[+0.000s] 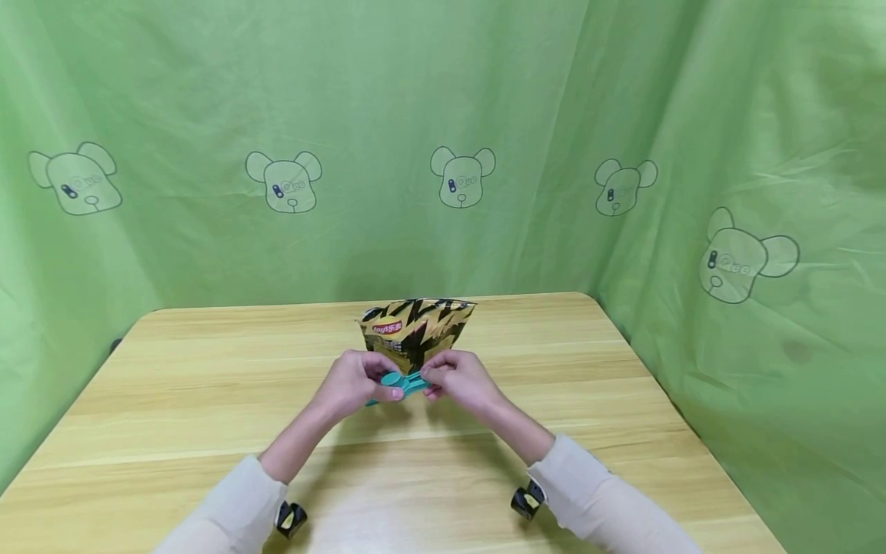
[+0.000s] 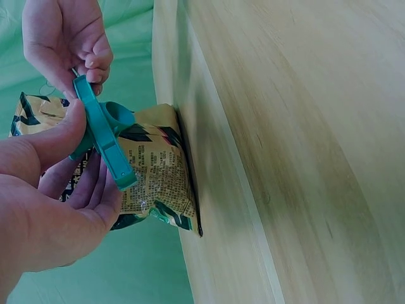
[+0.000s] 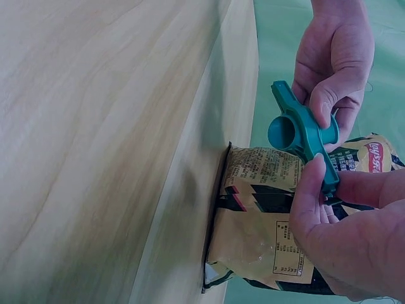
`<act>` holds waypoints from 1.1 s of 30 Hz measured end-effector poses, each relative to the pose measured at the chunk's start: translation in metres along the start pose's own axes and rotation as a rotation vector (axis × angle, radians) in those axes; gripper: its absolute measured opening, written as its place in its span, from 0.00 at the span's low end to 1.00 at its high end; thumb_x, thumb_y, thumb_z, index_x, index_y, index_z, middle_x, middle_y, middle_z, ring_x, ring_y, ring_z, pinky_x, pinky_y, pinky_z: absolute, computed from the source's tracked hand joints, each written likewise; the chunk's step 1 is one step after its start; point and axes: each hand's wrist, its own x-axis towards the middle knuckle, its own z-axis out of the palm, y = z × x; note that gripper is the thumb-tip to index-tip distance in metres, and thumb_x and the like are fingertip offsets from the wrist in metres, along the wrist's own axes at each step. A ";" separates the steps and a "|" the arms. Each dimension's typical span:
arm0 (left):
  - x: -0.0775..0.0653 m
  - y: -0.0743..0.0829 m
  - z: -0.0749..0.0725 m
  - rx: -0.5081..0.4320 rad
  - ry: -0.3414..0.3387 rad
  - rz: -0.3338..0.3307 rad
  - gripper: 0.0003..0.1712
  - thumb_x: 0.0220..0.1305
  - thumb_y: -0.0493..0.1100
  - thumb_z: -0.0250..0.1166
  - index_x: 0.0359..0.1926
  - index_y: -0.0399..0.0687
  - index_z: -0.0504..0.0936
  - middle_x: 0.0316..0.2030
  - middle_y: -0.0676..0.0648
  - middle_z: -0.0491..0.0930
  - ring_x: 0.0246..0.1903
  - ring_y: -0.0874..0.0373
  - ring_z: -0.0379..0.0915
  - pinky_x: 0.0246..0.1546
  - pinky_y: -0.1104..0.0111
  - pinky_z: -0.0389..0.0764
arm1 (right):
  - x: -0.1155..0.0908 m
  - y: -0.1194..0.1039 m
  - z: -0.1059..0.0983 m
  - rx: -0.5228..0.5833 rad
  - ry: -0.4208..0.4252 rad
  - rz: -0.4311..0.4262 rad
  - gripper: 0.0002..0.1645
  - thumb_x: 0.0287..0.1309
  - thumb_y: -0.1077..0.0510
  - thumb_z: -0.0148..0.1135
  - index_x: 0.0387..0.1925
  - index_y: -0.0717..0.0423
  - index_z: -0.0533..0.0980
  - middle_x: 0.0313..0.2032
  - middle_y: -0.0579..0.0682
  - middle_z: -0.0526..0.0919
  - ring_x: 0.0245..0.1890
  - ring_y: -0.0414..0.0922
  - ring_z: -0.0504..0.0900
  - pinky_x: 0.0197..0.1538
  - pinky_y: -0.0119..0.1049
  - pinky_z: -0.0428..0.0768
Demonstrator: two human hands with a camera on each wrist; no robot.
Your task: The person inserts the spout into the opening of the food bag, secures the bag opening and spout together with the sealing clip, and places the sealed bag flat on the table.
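Both hands hold a teal bag clip point(image 1: 408, 383) with a round spout on it, in front of a gold-and-black chip bag point(image 1: 417, 327). My left hand point(image 1: 351, 380) pinches the clip near its spout, thumb on the near side. At the clip's other end, my right hand point(image 1: 458, 375) grips it between thumb and fingers. In the left wrist view, the clip point(image 2: 101, 130) slants across the bag's printed side point(image 2: 155, 171). The right wrist view shows the spout's round opening on the clip point(image 3: 307, 130). Whether the clip bites into the bag is hidden.
The wooden table point(image 1: 208, 362) spreads out on all sides of the bag. Behind it and to the right hangs a green curtain point(image 1: 388, 92) printed with bear heads. A black wrist device shows below each cuff.
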 end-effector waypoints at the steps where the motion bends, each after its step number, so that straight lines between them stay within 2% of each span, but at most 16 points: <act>1: 0.000 0.000 0.000 -0.002 0.003 0.001 0.13 0.48 0.37 0.81 0.36 0.50 0.89 0.30 0.51 0.86 0.31 0.57 0.78 0.33 0.66 0.77 | 0.000 0.000 0.000 0.003 0.002 0.002 0.10 0.65 0.67 0.60 0.44 0.71 0.79 0.37 0.61 0.84 0.30 0.45 0.84 0.41 0.37 0.87; 23: -0.002 0.001 0.001 -0.010 0.040 -0.012 0.12 0.51 0.36 0.80 0.37 0.50 0.90 0.31 0.52 0.86 0.32 0.57 0.79 0.36 0.67 0.79 | 0.000 -0.001 0.002 0.065 0.001 0.040 0.13 0.62 0.67 0.63 0.47 0.72 0.78 0.39 0.63 0.85 0.30 0.44 0.85 0.42 0.38 0.88; 33: -0.003 0.000 -0.005 -0.020 0.059 0.000 0.12 0.53 0.37 0.79 0.39 0.49 0.89 0.32 0.51 0.86 0.33 0.57 0.80 0.37 0.67 0.81 | 0.001 0.005 -0.001 0.041 0.009 0.038 0.14 0.62 0.65 0.64 0.48 0.71 0.79 0.40 0.64 0.85 0.31 0.46 0.86 0.44 0.41 0.88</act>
